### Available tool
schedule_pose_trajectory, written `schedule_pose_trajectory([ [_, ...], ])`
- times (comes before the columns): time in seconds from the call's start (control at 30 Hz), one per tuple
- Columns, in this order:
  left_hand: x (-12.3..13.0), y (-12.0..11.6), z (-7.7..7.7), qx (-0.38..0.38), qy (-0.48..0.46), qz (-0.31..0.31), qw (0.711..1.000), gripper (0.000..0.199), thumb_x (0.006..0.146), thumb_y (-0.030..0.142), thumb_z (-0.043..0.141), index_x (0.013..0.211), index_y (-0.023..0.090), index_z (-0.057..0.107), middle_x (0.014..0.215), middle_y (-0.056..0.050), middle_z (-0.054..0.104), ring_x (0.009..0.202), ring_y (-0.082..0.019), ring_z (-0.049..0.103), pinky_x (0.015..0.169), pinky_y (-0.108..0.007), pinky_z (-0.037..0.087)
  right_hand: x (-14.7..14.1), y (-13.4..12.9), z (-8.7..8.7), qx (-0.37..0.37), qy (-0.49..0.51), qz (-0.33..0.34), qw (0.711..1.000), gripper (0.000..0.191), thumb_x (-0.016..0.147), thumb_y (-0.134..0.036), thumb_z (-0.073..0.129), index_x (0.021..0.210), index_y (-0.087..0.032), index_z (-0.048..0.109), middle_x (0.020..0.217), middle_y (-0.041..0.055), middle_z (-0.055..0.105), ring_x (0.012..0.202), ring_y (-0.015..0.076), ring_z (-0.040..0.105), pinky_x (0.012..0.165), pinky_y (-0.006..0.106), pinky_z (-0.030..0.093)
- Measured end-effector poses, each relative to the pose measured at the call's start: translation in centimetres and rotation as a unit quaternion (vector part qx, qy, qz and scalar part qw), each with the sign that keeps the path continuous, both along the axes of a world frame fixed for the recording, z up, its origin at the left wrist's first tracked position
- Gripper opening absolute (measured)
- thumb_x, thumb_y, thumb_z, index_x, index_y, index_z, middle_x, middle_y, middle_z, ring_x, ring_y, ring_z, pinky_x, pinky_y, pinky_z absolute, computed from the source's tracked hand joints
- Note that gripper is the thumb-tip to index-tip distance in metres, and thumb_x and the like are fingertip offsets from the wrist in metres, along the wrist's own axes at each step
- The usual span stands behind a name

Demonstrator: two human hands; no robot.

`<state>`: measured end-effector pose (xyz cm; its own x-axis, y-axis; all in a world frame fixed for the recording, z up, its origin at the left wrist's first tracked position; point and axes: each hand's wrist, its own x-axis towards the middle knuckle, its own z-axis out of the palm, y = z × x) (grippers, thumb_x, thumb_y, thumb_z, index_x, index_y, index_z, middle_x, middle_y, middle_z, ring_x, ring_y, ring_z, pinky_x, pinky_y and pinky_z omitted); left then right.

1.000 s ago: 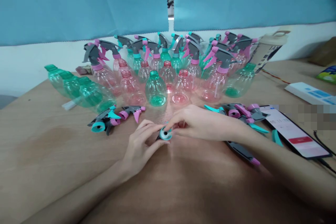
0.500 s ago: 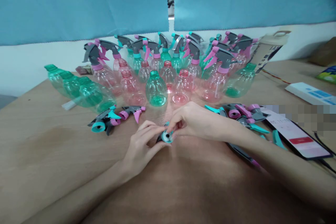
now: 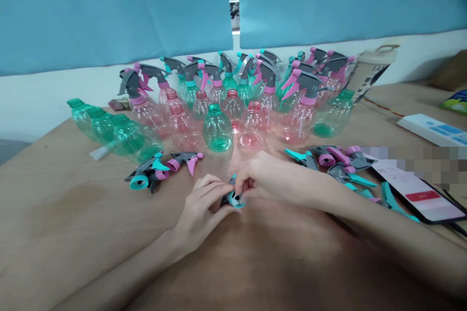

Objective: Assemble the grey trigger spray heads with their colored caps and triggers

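Note:
My left hand [image 3: 202, 211] is closed around a grey and turquoise trigger spray head [image 3: 238, 200], its round collar opening turned towards me. The fingertips of my right hand [image 3: 260, 177] are pinched at the collar's rim and opening; whether they also hold a small part is hidden. Just beyond my hands stand a green bottle [image 3: 218, 129] and a pink bottle [image 3: 253, 125], both with bare necks. Loose spray heads lie on the table in a left pile [image 3: 146, 175] and a right pile [image 3: 341, 163], the latter beside my right forearm.
Several bottles with spray heads fitted [image 3: 306, 102] crowd the back of the table. Green bottles [image 3: 127, 133] lean together at the left near a clear bundle [image 3: 99, 150]. At the right are a phone [image 3: 419, 189], a white box [image 3: 434, 129] and a tall cream cup [image 3: 372, 70].
The view has shifted slightly. Both hands stay on the spray head, which sits slightly lower in view; a dark shape now shows at its opening. The bottles stand as before.

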<state>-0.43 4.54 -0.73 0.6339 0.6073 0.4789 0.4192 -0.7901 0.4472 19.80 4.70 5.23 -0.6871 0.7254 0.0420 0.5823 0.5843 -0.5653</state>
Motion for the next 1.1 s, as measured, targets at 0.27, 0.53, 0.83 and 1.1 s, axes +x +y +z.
schedule_pose_trajectory([
  [0.27,0.1,0.1,0.1,0.006,0.018,-0.014,1.000,0.015,0.079,0.027,0.066,0.092,0.020,0.063,0.083,-0.002,0.065,0.081,-0.018,0.052,0.073,-0.030,0.043,-0.5,-0.7,0.9,0.004,-0.050,-0.009,0.999,0.015,0.075,-0.008,0.057,0.078,-0.013,0.069,0.076,0.0035,0.069,0.068,0.0134,0.059,0.063,0.025,0.041],
  [0.53,0.2,-0.1,0.3,-0.014,0.025,-0.011,1.000,0.015,0.083,0.032,0.061,0.091,0.020,0.062,0.082,-0.001,0.063,0.081,-0.017,0.051,0.074,-0.029,0.041,-0.6,-0.9,1.6,0.002,-0.060,-0.011,0.998,0.010,0.080,-0.013,0.057,0.077,-0.014,0.067,0.084,0.0044,0.066,0.083,0.0176,0.059,0.071,0.028,0.040],
  [0.83,0.2,0.0,0.5,-0.043,0.004,0.005,0.999,0.014,0.082,0.030,0.062,0.090,0.019,0.061,0.083,-0.003,0.061,0.082,-0.018,0.051,0.073,-0.030,0.044,-0.6,-1.7,1.0,0.132,-0.099,0.010,0.986,0.013,0.081,-0.003,0.051,0.081,-0.013,0.060,0.093,0.0092,0.061,0.088,0.0197,0.055,0.072,0.031,0.044],
  [1.1,0.0,0.3,0.3,-0.090,-0.006,0.015,0.996,0.014,0.080,0.027,0.064,0.093,0.020,0.062,0.085,-0.003,0.059,0.084,-0.019,0.052,0.073,-0.030,0.044,-0.6,-2.6,1.1,0.162,-0.098,0.011,0.982,0.018,0.083,-0.001,0.046,0.093,-0.011,0.057,0.098,0.0111,0.057,0.091,0.0212,0.051,0.073,0.033,0.042],
])
